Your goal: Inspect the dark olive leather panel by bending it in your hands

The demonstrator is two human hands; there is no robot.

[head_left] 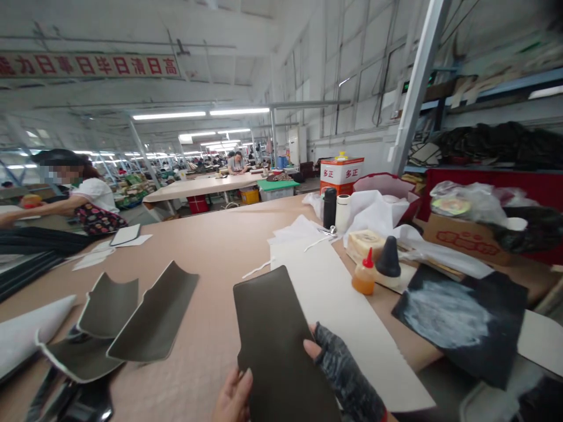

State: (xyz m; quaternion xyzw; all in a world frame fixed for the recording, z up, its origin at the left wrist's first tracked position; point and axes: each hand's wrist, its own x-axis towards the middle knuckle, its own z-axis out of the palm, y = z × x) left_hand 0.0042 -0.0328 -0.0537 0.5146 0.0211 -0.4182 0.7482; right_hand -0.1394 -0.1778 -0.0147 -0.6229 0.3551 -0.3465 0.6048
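A dark brown leather piece [277, 346] with rounded corners is held up over the tan table [206, 258] at the bottom centre. My left hand [233, 395] is bare and grips its lower left edge, thumb on top. My right hand [341, 372], in a dark fingerless glove, pinches its right edge. A long white paper strip [338, 305] lies just right of the piece. Curved dark leather pieces [132, 316] lie to the left on the table.
An orange glue bottle [364, 272] and a black-capped bottle [387, 258] stand to the right, beside a black board smeared white [457, 316]. Two flasks [335, 211], a red-white box [341, 172] and shelves [492, 146] are behind. A person [83, 196] works at the far left.
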